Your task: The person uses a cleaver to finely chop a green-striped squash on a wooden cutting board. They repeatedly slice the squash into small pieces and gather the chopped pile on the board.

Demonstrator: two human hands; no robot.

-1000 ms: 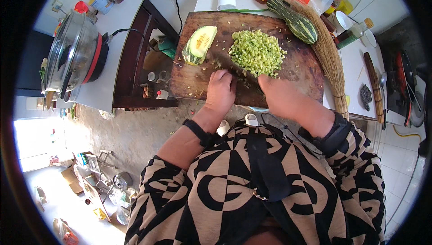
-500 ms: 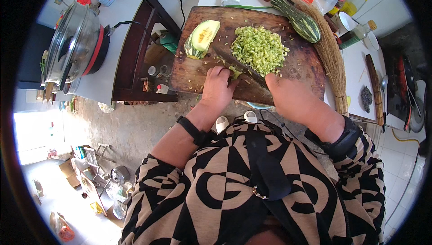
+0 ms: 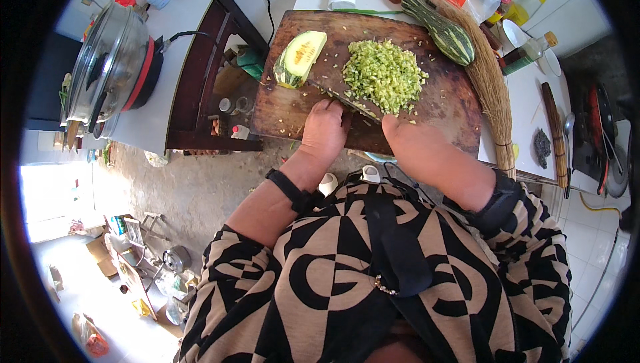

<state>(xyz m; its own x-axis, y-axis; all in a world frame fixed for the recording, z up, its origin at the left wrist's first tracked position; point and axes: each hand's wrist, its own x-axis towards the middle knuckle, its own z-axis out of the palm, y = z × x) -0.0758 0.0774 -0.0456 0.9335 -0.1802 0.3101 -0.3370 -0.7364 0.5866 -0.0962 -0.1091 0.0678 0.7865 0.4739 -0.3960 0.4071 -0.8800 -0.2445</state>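
Knife (image 3: 344,100): handle hidden in right hand (image 3: 415,139); left hand (image 3: 325,127), fingertips indistinct.

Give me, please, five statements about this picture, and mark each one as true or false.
1. The right hand grips the knife. True.
2. The left hand wears a glove. False: it is bare.
3. The chopped heap and the cut squash are on the cutting board. True.
4. The chopped heap lies left of the cut squash. False: it lies to the right.
5. The whole squash lies beside the straw broom. True.
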